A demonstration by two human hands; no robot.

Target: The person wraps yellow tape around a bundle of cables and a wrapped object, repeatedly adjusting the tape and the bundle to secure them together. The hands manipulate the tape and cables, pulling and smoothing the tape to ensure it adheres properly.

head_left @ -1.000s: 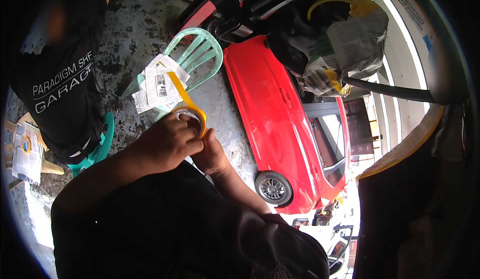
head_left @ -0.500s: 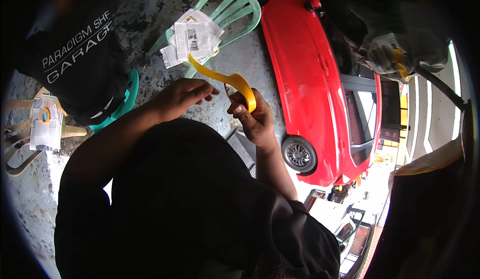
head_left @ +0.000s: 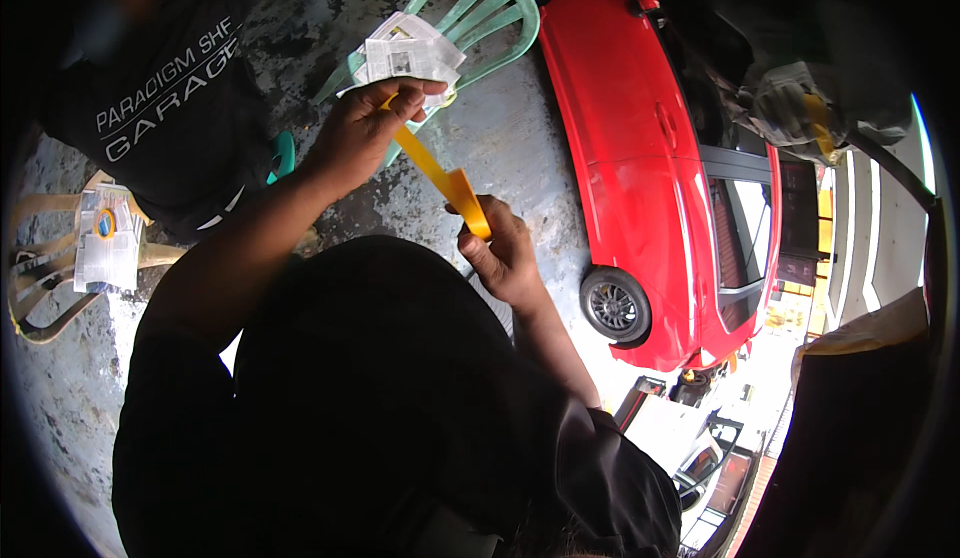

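Observation:
My left hand (head_left: pixel 355 138) is closed, pinching the end of a yellow strip of tape (head_left: pixel 424 162) between thumb and fingers. The strip runs straight and taut down to the yellow tape roll (head_left: pixel 467 206), seen nearly edge-on. Around that roll, the fingers and thumb of my right hand (head_left: pixel 508 258) are closed, low and to the right of the left hand. Just beyond my left hand lie newspaper sheets (head_left: pixel 412 56) on a pale green plastic chair (head_left: pixel 515 16); the hand covers part of them.
A person in a black top (head_left: pixel 190 108) stands at the left. Below them a tan chair (head_left: pixel 45 203) bears newspaper (head_left: pixel 105 263) and another tape roll (head_left: pixel 104 223). A red car (head_left: pixel 640 178) stands at the right. Newspaper with yellow tape (head_left: pixel 800 108) shows at upper right.
My left hand has moved up and right and closed on the tape's loose end. The strip, curved and hanging free before, is now pulled straight. My right hand still holds the roll, slightly lower.

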